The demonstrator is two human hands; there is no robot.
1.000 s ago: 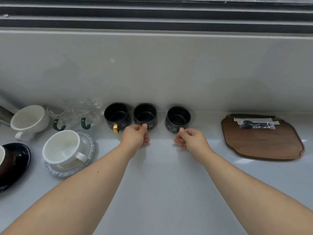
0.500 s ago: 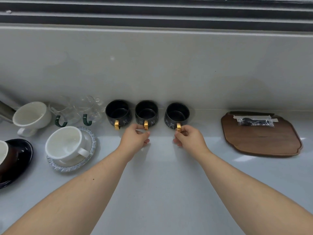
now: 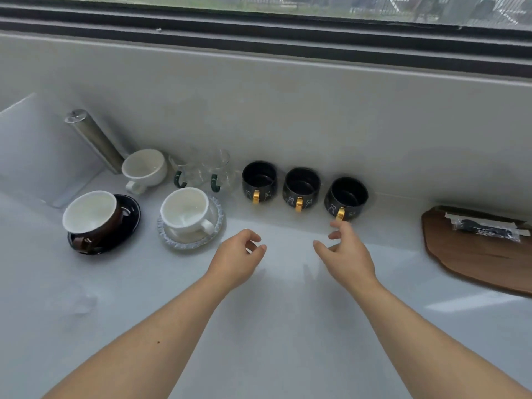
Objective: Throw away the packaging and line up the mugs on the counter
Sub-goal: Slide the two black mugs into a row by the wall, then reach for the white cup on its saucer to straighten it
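Note:
Three black mugs with gold handles stand in a row against the back wall of the white counter (image 3: 288, 326): the left mug (image 3: 258, 180), the middle mug (image 3: 301, 187) and the right mug (image 3: 347, 198), all handles facing me. My left hand (image 3: 237, 256) hovers over the counter in front of the left and middle mugs, fingers loosely curled, holding nothing. My right hand (image 3: 344, 253) is open just below the right mug's handle, its fingertips a little short of it.
To the left stand a white cup on a grey saucer (image 3: 187, 217), a brown and white cup on a black saucer (image 3: 95, 218), a white cup (image 3: 145, 168), two glass cups with green handles (image 3: 205, 171) and a steel cylinder (image 3: 93, 139). A wooden board (image 3: 475, 260) with wrapped black spoons (image 3: 486, 227) lies at right.
Both hands let go of the gold handles of the middle and right mugs and drew back toward me. The camera tilted up and turned left, showing more of the counter's left side.

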